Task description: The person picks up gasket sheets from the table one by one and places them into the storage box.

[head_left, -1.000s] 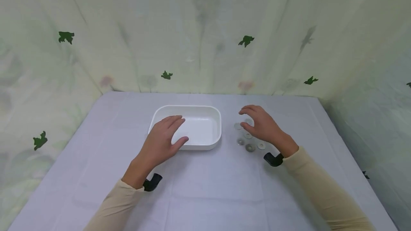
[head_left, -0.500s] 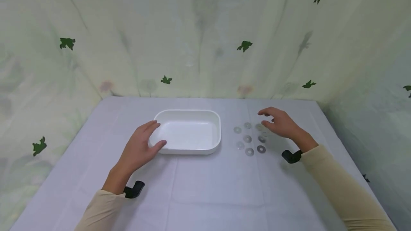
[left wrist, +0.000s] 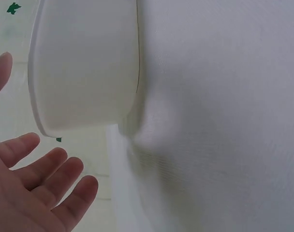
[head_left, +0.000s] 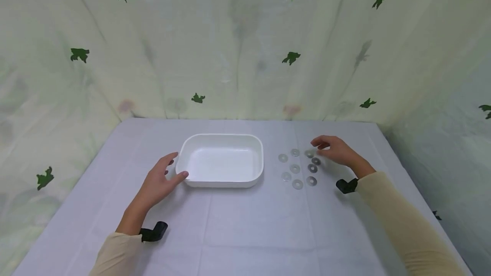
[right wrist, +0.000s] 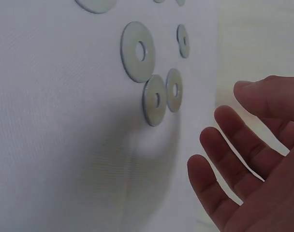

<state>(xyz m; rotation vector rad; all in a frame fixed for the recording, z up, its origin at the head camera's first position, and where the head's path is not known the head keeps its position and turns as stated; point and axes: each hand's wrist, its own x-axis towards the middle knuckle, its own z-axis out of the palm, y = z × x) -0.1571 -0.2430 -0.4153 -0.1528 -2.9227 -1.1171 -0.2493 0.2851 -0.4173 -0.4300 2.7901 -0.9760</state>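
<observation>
Both empty with fingers relaxed, the left hand (head_left: 158, 183) flanks the white tray (head_left: 220, 184), while the right hand (head_left: 334, 150) would best pinch nearby flat washers (right wrist: 130, 57) rim-wise.

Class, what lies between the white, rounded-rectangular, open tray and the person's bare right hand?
Between the tray and the right hand, flat, round, silvery washers, metal by their look, lie loosely grouped on the white cloth; the head view shows this.

White, silver-grey and green.
Plain white on tray (head_left: 220, 163) and tablecloth (head_left: 261, 225), silver-grey on washers (right wrist: 132, 65), beige on sleeves (head_left: 406, 222), black on wrist mounts (head_left: 347, 186); pale green on backdrop (head_left: 215, 46), patterned with dark green motifs (head_left: 291, 58).
</observation>
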